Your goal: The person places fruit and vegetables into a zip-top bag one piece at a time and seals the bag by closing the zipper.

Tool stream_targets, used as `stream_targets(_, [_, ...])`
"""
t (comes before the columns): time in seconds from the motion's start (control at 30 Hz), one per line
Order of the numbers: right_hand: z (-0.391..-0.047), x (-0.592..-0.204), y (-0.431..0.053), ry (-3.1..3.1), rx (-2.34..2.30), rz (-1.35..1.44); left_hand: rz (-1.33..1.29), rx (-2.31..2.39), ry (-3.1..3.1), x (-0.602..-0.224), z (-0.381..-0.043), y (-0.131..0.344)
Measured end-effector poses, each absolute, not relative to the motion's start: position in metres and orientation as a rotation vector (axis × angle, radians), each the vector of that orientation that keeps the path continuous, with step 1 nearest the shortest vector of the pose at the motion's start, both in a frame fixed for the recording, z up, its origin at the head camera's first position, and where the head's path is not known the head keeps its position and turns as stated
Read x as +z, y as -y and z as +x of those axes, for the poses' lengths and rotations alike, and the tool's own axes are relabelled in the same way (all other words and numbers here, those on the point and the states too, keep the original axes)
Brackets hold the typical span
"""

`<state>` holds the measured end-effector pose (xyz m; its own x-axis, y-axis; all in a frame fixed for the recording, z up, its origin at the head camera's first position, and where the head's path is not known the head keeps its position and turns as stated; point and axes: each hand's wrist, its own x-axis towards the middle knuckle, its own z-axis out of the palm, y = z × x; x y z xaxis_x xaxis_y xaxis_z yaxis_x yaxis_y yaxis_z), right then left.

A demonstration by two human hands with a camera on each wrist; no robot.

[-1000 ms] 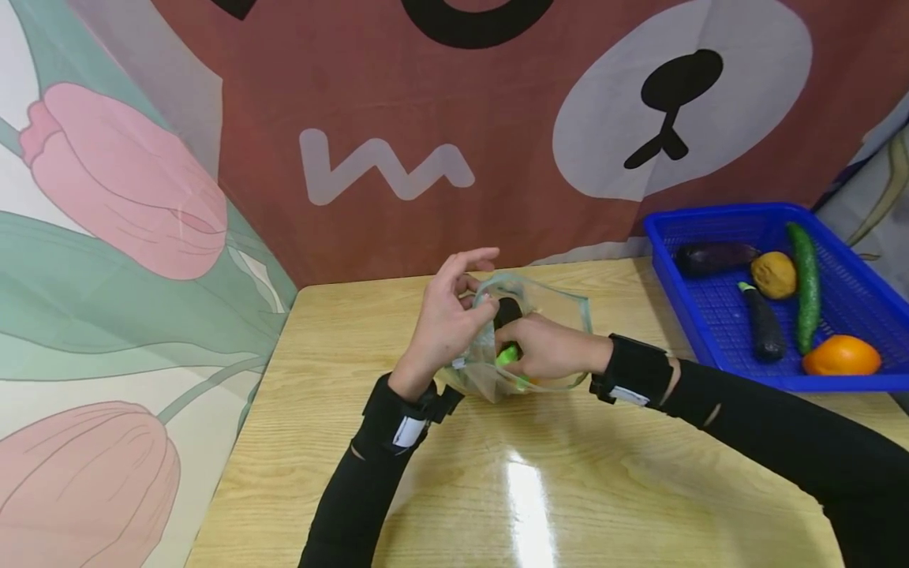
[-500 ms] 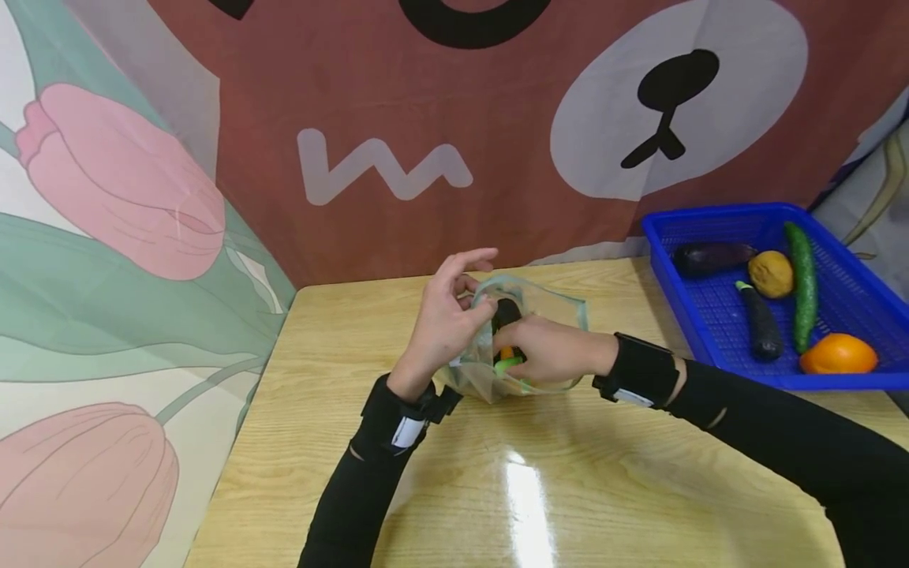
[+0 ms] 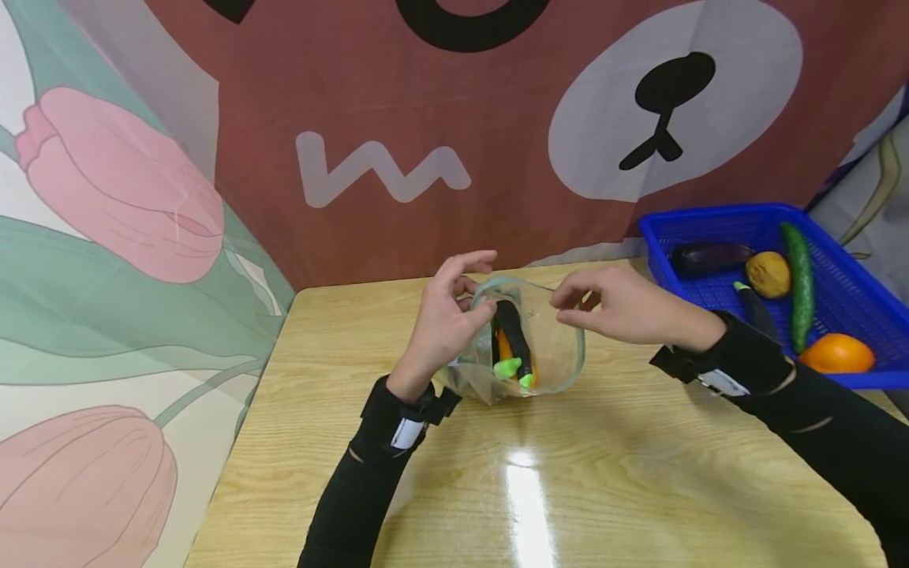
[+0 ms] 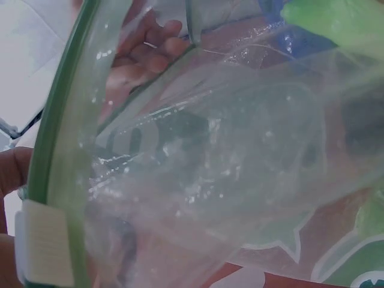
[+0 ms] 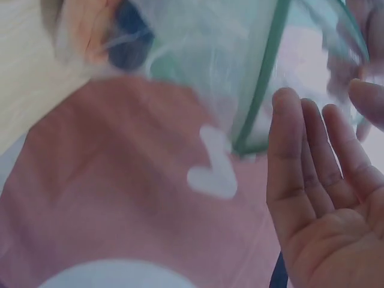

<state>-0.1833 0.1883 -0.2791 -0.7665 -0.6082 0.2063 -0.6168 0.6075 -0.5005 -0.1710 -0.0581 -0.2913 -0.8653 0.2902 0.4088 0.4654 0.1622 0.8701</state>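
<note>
A clear zip bag [image 3: 557, 339] with a green edge stands with its mouth spread on the table. Its white slider [image 4: 45, 243] shows in the left wrist view. Inside lie a long dark eggplant [image 3: 513, 331] with a green stem end, another green stem end [image 3: 507, 368] and something orange [image 3: 503, 347], partly covered. My left hand [image 3: 450, 315] pinches the bag's left rim between thumb and fingers. Outside the bag, at its right rim, my right hand [image 3: 618, 306] holds nothing. In the right wrist view its fingers [image 5: 288, 144] are straight, close beside the green edge.
A blue basket [image 3: 682, 315] stands at the right on the wooden table [image 3: 341, 331]. It holds a dark eggplant [image 3: 710, 257], a slimmer one [image 3: 756, 312], a brownish-yellow round thing [image 3: 768, 274], a cucumber [image 3: 801, 284] and an orange fruit [image 3: 838, 353]. A printed cloth [image 3: 426, 229] hangs behind.
My right hand has come out of the bag and moved right and up to its right rim, leaving the vegetables inside in plain sight. The left hand stays at the left rim.
</note>
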Motion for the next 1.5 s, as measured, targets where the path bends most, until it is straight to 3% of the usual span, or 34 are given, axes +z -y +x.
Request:
stream_targets(0.63, [-0.214,-0.277,-0.273,2.835,0.843,0.398,-0.741,-1.804,2.273,-0.291,-0.172,0.058])
stream_targets(1.5, [-0.294,-0.342,-0.385,3.043,0.697,0.015,-0.747,-1.797,2.279,-0.291,-0.17,0.06])
